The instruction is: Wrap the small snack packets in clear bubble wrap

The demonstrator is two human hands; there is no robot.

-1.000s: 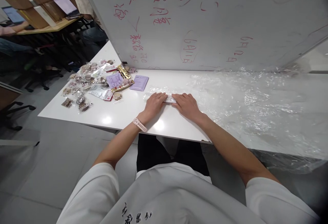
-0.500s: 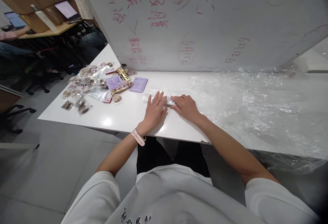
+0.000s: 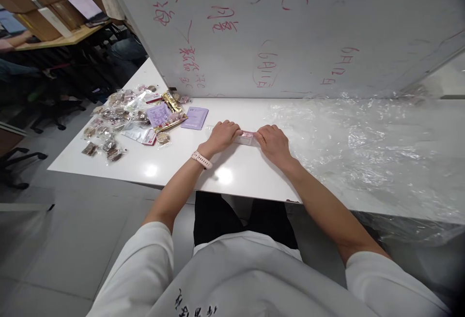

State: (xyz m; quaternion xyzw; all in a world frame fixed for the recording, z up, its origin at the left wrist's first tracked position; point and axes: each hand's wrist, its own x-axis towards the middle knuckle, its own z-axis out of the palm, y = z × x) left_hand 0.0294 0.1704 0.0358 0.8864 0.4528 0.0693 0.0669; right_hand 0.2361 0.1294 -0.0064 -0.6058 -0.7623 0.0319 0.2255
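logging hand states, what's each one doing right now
Left hand: closed, holding one end of a flat pink-edged clear plastic piece.
Right hand: closed, holding its other end.

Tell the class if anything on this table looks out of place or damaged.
Yes: the clear plastic sheet on the right lies crumpled and droops over the front of the table. The table's edge has a dark, ragged spot near the right arm, possibly a chip.
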